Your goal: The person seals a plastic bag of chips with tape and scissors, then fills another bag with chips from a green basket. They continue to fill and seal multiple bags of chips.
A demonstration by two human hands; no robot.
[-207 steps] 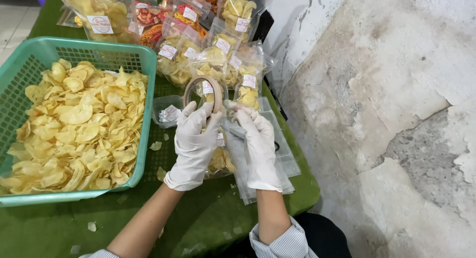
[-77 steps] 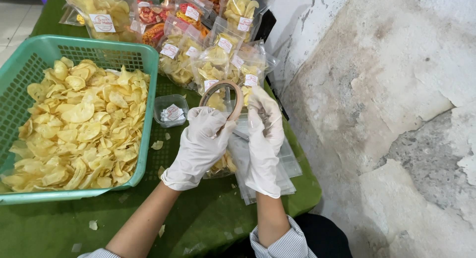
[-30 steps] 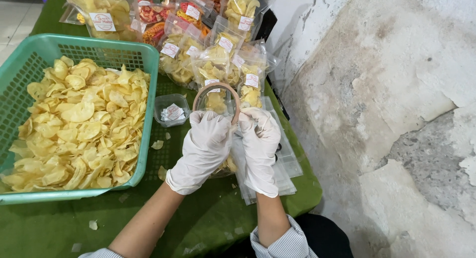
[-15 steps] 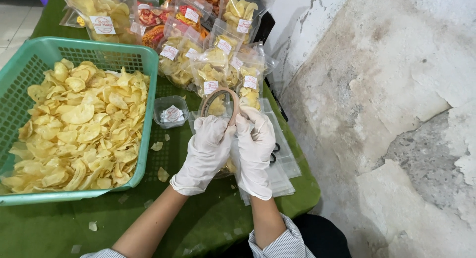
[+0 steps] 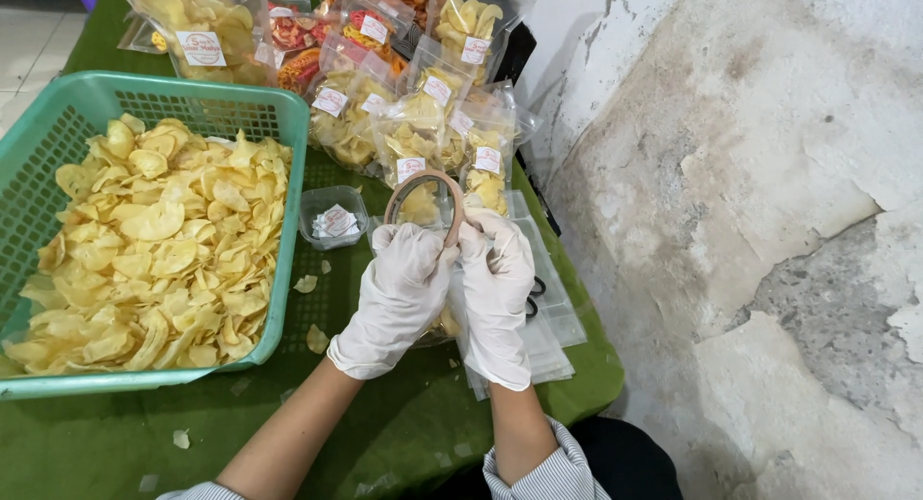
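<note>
Both hands wear white gloves and meet over the green tablecloth point(image 5: 404, 433), close together with fingertips almost touching. The left hand point(image 5: 399, 293) and the right hand point(image 5: 495, 293) are each closed on the lower arc of a brown tape roll point(image 5: 424, 200), which stands upright above the knuckles, at 12 o'clock from both hands; through its ring a packed bag of chips shows. The left hand pinches the roll from its 7 o'clock side, the right from its 5 o'clock side. Under the hands lies a clear bag of chips point(image 5: 444, 322), mostly hidden by the gloves, and beneath and at 3 o'clock from the right hand sits a stack of empty clear bags point(image 5: 553, 317) with a dark pair of scissors point(image 5: 534, 298) partly showing just beside the right wrist. At 9 o'clock from the left hand stands a teal plastic basket point(image 5: 288, 106) heaped with yellow chips point(image 5: 154, 250). Between basket and hands sits a small clear tub point(image 5: 332, 216) holding labels. At 12 o'clock, beyond the roll, sealed chip bags point(image 5: 423, 115) with white labels are piled. A few loose chip crumbs point(image 5: 312, 337) lie on the cloth near the basket's corner
</note>
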